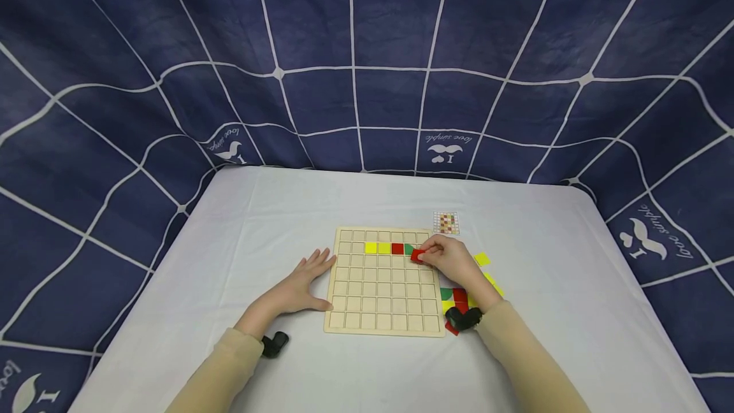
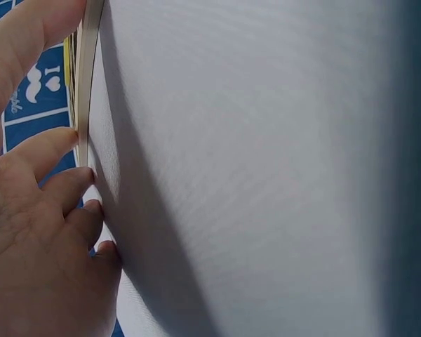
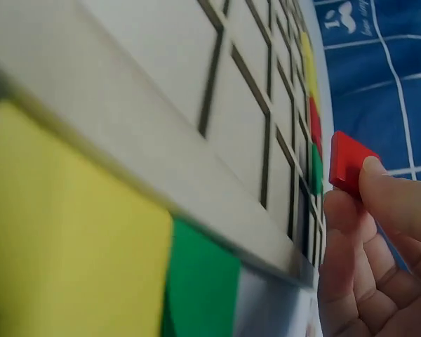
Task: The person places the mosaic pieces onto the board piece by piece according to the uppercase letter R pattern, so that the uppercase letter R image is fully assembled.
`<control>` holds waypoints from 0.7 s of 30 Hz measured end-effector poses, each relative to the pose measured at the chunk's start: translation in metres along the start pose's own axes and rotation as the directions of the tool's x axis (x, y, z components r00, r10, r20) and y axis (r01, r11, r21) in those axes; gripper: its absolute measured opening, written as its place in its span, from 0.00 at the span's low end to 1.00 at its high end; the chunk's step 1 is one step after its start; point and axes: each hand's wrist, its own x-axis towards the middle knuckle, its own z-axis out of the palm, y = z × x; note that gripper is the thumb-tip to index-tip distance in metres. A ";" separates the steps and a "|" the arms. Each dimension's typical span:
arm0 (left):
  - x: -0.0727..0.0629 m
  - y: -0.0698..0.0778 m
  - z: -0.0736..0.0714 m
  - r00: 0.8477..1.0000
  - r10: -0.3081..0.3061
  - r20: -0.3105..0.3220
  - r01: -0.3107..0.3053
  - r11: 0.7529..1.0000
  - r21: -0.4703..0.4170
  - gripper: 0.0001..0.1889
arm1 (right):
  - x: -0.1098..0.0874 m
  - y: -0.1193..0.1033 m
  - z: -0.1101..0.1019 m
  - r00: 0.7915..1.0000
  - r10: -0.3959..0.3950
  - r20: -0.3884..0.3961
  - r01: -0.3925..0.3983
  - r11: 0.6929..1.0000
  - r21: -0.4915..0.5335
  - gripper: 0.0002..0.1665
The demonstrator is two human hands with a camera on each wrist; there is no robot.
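Note:
A wooden grid board [image 1: 384,282] lies on the white table. Along its second row from the back sit two yellow tiles [image 1: 378,248], a red tile [image 1: 397,248] and a green tile [image 1: 408,249]. My right hand [image 1: 453,261] pinches a red square tile [image 3: 349,163] between thumb and fingers, over the board's right side by the green tile. The held tile is clearly tilted in the right wrist view. At the board's left edge my left hand [image 1: 298,285] touches the wood with spread fingertips and thumb, holding nothing.
Loose yellow, red and green tiles [image 1: 460,298] lie right of the board, partly hidden by the right wrist. A small printed pattern card [image 1: 446,223] lies behind the board's back right corner. A dark blue checked cloth [image 1: 390,101] hangs around the table.

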 end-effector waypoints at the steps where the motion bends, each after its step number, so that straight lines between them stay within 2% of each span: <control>1: 0.000 0.000 0.000 1.000 0.001 -0.002 -0.001 1.000 0.000 0.55 | 0.000 -0.001 0.002 1.000 -0.002 0.004 0.002 1.000 -0.005 0.08; 9: 0.000 0.000 0.001 1.000 -0.001 0.001 0.001 1.000 0.001 0.55 | 0.000 -0.004 0.013 0.999 -0.035 0.039 0.038 0.997 -0.070 0.05; 21: 0.001 0.000 0.000 1.000 -0.007 0.003 0.007 1.000 0.003 0.55 | 0.001 -0.007 0.013 0.996 -0.078 0.035 0.082 0.988 -0.130 0.03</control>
